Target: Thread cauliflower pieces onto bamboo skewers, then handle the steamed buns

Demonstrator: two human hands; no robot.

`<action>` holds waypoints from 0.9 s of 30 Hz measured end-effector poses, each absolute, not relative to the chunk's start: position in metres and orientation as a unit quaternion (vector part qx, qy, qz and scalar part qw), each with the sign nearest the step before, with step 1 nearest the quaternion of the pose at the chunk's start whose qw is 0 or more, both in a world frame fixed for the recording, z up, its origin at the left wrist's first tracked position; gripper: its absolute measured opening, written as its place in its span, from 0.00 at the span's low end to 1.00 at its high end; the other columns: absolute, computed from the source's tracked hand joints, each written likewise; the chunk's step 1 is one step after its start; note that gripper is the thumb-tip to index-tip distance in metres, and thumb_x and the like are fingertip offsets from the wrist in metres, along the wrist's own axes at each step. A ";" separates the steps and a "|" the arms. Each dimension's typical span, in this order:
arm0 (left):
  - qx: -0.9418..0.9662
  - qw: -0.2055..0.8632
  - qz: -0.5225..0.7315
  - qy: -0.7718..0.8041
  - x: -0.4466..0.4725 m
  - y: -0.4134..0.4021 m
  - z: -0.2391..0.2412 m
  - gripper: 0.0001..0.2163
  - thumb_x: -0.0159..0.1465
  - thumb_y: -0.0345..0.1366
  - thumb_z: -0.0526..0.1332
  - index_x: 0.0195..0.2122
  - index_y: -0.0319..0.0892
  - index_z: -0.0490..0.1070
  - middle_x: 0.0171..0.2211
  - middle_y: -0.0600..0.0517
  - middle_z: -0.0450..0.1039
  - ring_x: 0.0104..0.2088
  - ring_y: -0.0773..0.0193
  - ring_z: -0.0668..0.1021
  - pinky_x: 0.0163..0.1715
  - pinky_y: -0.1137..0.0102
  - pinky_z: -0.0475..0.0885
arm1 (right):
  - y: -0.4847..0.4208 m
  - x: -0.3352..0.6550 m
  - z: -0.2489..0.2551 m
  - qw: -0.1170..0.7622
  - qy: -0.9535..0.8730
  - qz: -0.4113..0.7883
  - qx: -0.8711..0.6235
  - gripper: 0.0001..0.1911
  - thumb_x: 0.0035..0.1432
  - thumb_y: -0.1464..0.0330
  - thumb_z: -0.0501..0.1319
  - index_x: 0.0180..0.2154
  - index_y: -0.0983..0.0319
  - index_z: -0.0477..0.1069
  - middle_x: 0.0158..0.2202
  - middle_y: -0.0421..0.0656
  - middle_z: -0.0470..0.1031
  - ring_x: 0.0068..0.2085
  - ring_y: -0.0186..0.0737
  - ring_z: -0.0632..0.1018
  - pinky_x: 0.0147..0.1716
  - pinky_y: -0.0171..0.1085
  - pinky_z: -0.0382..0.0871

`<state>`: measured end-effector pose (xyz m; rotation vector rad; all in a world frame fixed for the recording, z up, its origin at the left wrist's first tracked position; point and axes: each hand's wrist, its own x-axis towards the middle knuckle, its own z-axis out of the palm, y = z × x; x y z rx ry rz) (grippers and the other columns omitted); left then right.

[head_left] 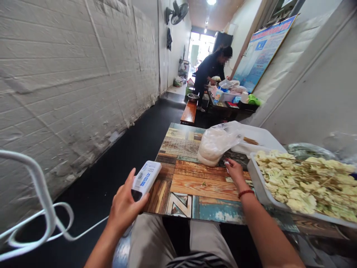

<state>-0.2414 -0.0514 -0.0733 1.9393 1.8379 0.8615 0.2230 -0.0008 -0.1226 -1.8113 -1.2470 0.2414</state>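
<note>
My left hand, at the table's left edge, is wrapped round a white rectangular block with blue print. The block's lower end looks dark, and its exact kind is unclear. On the patterned wooden table, my right hand has its fingers closed on a small white crumpled piece, perhaps tissue. Just beyond that hand sits a clear plastic bag with a pale, whitish mass inside. To its right stands a white tray of skewered cauliflower florets.
A white tray with a few wooden skewers lies behind the bag. A white cable loops at the left. Farther off, a person in dark clothes bends over a laden table beside an orange bench.
</note>
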 end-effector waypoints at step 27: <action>0.565 0.195 0.392 0.700 -0.292 -0.140 -0.086 0.41 0.55 0.47 0.63 0.67 0.45 0.48 0.57 0.42 0.67 0.57 0.49 0.71 0.58 0.53 0.63 | -0.144 0.145 -0.152 0.327 -0.613 0.001 -0.719 0.24 0.60 0.58 0.50 0.51 0.64 0.72 0.49 0.55 0.74 0.52 0.55 0.72 0.52 0.56 0.65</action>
